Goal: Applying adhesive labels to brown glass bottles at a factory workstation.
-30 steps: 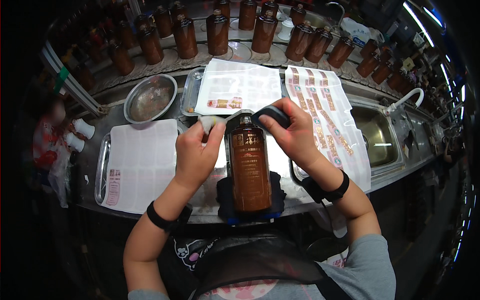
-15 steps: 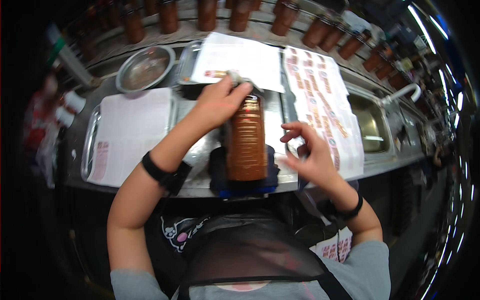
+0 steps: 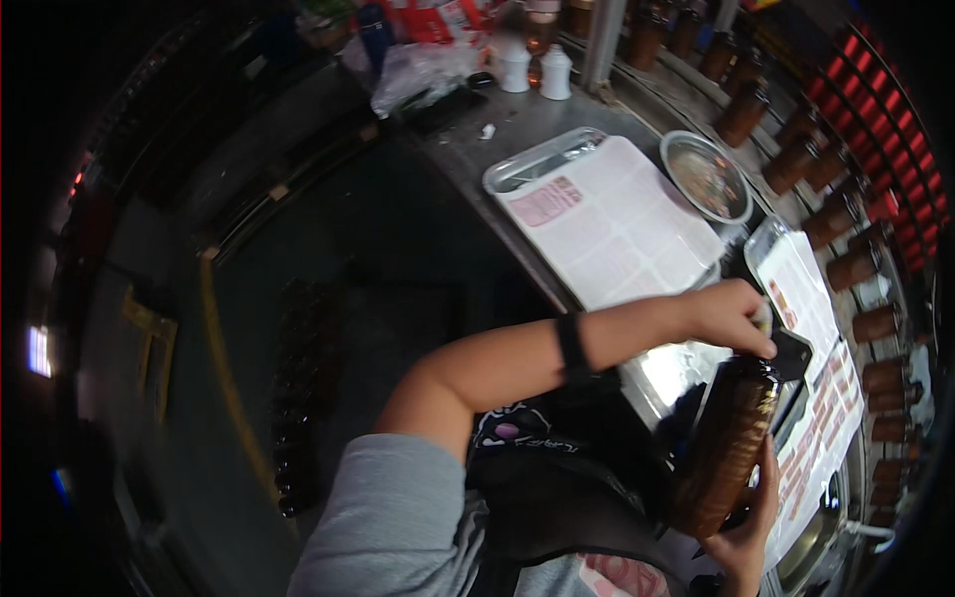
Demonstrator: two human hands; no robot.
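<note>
A brown bottle [image 3: 724, 438] with gold print on its side leans at a slant in front of me, its base toward my body. My right hand [image 3: 748, 522] is wrapped round its lower part from the right and below; the bottle hides some of its fingers. At the bottle's upper end is my left hand [image 3: 721, 313], curled closed. A small whitish thing [image 3: 764, 316] shows at its fingers, too little of it to name. Just beyond the bottle's top sits a dark flat piece [image 3: 793, 355], partly covered.
A metal tray [image 3: 512, 177] bears a white sheet [image 3: 622, 224] of labels. Past it stand a metal bowl [image 3: 741, 214] and another label sheet [image 3: 841, 418]. Brown bottles [image 3: 744, 111] line the back ledge. White bottles [image 3: 514, 70] stand at the far end; a sink [image 3: 811, 542] is lower right.
The view has swung left, so the bench now lies to the right. The bottle, upright before, is now tilted. My right hand, open and apart from it earlier, has closed on it.
</note>
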